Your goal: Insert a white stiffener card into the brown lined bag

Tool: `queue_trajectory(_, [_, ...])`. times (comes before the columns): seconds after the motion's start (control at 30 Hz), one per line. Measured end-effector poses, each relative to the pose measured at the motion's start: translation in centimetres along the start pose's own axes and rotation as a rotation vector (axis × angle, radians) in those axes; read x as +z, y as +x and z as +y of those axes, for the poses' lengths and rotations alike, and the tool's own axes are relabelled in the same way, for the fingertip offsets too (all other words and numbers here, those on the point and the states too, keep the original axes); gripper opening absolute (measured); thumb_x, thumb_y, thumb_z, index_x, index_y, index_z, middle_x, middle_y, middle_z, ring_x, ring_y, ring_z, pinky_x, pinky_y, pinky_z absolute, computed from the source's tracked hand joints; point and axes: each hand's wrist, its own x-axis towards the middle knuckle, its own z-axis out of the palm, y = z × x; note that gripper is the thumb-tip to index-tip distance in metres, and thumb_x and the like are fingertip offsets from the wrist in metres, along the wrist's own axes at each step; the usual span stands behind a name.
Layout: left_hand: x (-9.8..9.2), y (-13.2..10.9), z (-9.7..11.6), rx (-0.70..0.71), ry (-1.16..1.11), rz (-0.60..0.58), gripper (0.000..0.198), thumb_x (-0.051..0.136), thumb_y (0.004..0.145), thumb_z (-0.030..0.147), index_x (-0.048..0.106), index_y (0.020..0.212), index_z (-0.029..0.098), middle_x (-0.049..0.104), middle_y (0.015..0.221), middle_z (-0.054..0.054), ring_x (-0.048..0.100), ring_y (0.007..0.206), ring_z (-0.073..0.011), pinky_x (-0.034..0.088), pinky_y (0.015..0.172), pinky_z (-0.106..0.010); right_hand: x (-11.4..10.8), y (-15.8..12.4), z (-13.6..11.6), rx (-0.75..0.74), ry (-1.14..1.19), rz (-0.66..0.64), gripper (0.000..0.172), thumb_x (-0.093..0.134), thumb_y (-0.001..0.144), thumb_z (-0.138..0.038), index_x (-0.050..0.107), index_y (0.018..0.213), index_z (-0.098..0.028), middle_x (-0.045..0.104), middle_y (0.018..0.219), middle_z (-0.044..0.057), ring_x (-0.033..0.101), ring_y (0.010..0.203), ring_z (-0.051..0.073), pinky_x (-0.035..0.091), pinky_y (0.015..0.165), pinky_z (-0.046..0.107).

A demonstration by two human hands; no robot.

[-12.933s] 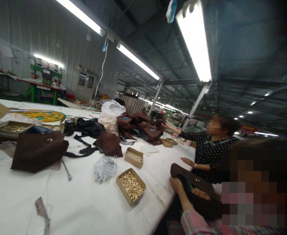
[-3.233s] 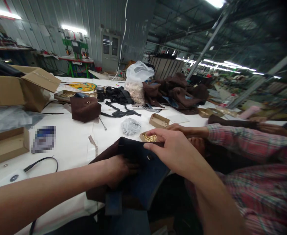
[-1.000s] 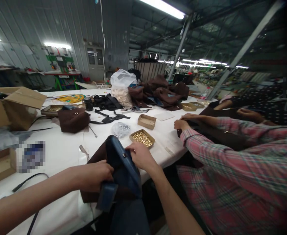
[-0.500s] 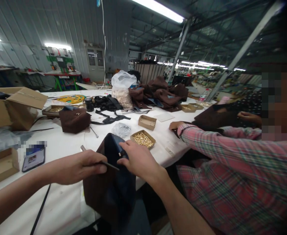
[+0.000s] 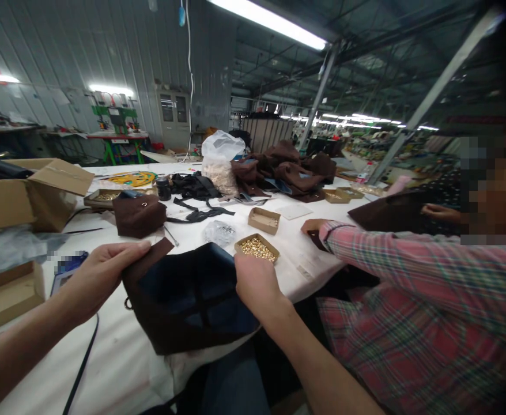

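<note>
A dark brown bag with a dark blue lining hangs open between my hands at the table's near edge, its mouth facing me. My left hand is closed on its left upper rim, thumb along a brown strip that sticks out. A small metal ring shows on the bag's left side. The right rim is gripped by my right hand, whose fingertips are partly hidden. Just beyond that hand stands a small cardboard tray of gold-coloured metal studs. A clear plastic bag of small silvery pieces lies beside it.
Another brown bag sits at the left, near a phone and an open cardboard box. Brown bags are heaped at the back. A co-worker's plaid sleeve reaches over the table from the right.
The brown bag has been spread wide, so its blue lining faces me. My left hand has moved left and up with the rim; my right hand has moved slightly right.
</note>
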Motion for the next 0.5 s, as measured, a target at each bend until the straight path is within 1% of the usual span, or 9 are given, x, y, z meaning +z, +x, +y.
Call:
queue_trajectory(0.03, [0.0,0.1,-0.2,0.015,0.057,-0.038,0.055,0.083,0.097,0.07,0.078,0.095,0.015,0.074,0.082,-0.006,0.062,0.071,-0.0167,0.046,0.06,-0.02,0.0,-0.2,0.0,-0.01,-0.015,-0.013,0.014,0.072,0.099,-0.01,0.078,0.11,-0.013,0.082,0.104,0.025,0.082,0.102,0.042,0.056,0.085,0.046])
queue_trajectory(0.07, [0.1,0.1,-0.2,0.033,0.114,-0.085,0.057,0.08,0.099,0.072,0.077,0.092,0.016,0.072,0.081,-0.004,0.06,0.071,-0.016,0.045,0.061,-0.019,0.0,-0.4,0.0,-0.019,-0.025,-0.021,0.011,0.076,0.1,-0.019,0.078,0.11,-0.014,0.082,0.103,0.023,0.082,0.101,0.042,0.055,0.084,0.045])
queue_trajectory(0.13, [0.9,0.0,0.1,0.089,0.206,-0.172,0.061,0.077,0.1,0.074,0.071,0.084,0.016,0.064,0.078,-0.002,0.054,0.07,-0.0141,0.039,0.06,-0.019,-0.3,-0.6,-0.3,-0.041,-0.028,-0.008,0.024,0.08,0.102,-0.037,0.076,0.115,-0.017,0.082,0.107,0.021,0.081,0.103,0.041,0.055,0.083,0.045])
queue_trajectory(0.2, [2.1,-0.2,0.8,0.136,0.27,-0.232,0.065,0.074,0.101,0.076,0.066,0.079,0.016,0.055,0.073,0.0,0.046,0.068,-0.0129,0.033,0.057,-0.019,-0.9,-0.7,-0.6,-0.077,-0.006,0.03,0.038,0.084,0.101,-0.047,0.073,0.125,-0.021,0.08,0.117,0.019,0.079,0.11,0.04,0.054,0.085,0.044])
queue_trajectory(0.27, [3.5,-0.4,1.7,0.168,0.326,-0.273,0.066,0.071,0.102,0.077,0.064,0.077,0.016,0.049,0.071,0.001,0.043,0.066,-0.0129,0.032,0.056,-0.02,-1.6,-0.8,-0.8,-0.12,0.024,0.06,0.046,0.087,0.098,-0.048,0.07,0.133,-0.024,0.078,0.126,0.017,0.075,0.118,0.038,0.053,0.088,0.043])
queue_trajectory(0.37, [5.1,0.0,2.6,0.224,0.39,-0.29,0.067,0.069,0.103,0.076,0.065,0.074,0.016,0.05,0.07,0.0,0.044,0.066,-0.0134,0.033,0.055,-0.021,-2.2,-0.7,-1.0,-0.202,0.073,0.059,0.049,0.09,0.096,-0.045,0.071,0.137,-0.025,0.075,0.128,0.014,0.071,0.122,0.037,0.053,0.093,0.044])
queue_trajectory(0.43, [5.5,0.6,2.7,0.252,0.402,-0.277,0.067,0.068,0.104,0.076,0.067,0.074,0.016,0.051,0.07,0.0,0.045,0.066,-0.0136,0.033,0.055,-0.022,-2.2,-0.5,-1.0,-0.276,0.133,0.057,0.049,0.092,0.095,-0.043,0.073,0.137,-0.026,0.075,0.128,0.013,0.071,0.121,0.036,0.054,0.098,0.045])
queue_trajectory(0.5, [5.5,1.1,2.7,0.262,0.368,-0.254,0.064,0.072,0.103,0.073,0.069,0.076,0.015,0.053,0.07,0.0,0.046,0.065,-0.0134,0.032,0.054,-0.022,-2.3,-0.4,-0.8,-0.339,0.212,0.063,0.051,0.094,0.094,-0.04,0.075,0.138,-0.025,0.075,0.13,0.012,0.071,0.122,0.034,0.055,0.103,0.046])
